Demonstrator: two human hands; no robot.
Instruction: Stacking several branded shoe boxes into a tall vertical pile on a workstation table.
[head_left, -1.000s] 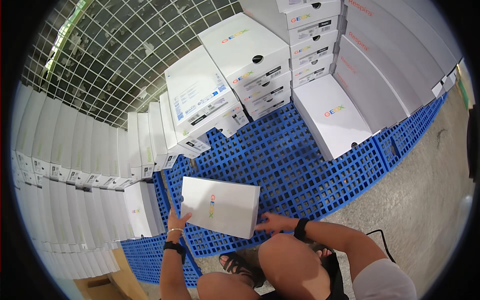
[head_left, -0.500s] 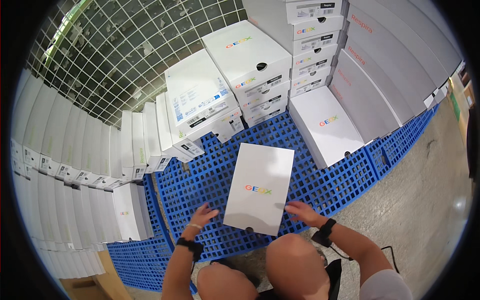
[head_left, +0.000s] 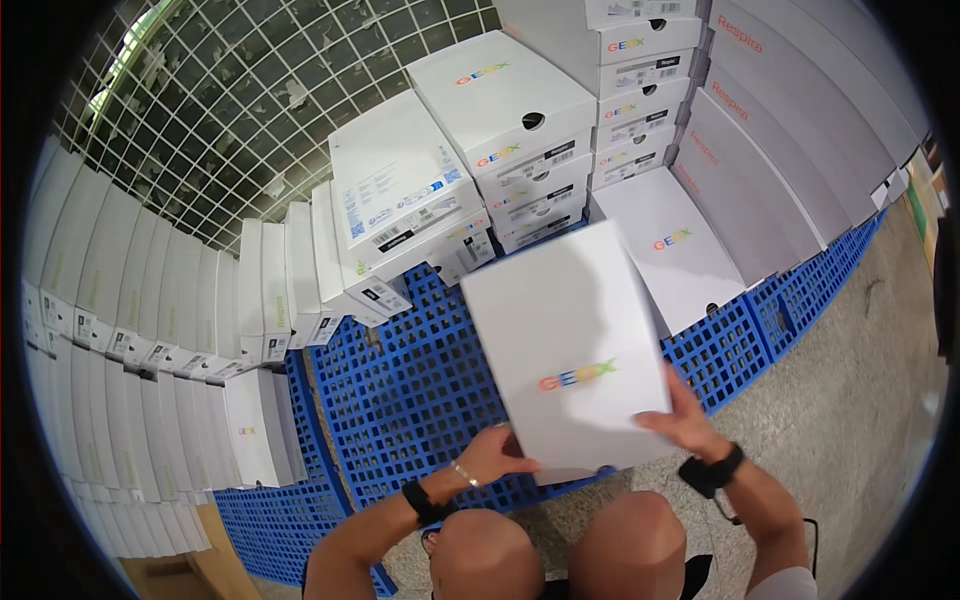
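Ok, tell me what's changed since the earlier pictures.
The white shoebox has turned from crosswise to roughly lengthwise, shifted right, and appears lifted off the blue plastic pallet. The left hand, clear of it in the previous picture, now grips its lower left edge; the right hand holds its right side. The stacked shoeboxes behind stayed as they were.

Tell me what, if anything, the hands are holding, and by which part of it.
A white box: the left hand holds its left edge near the lower corner, the right hand its right edge, toward the near end.
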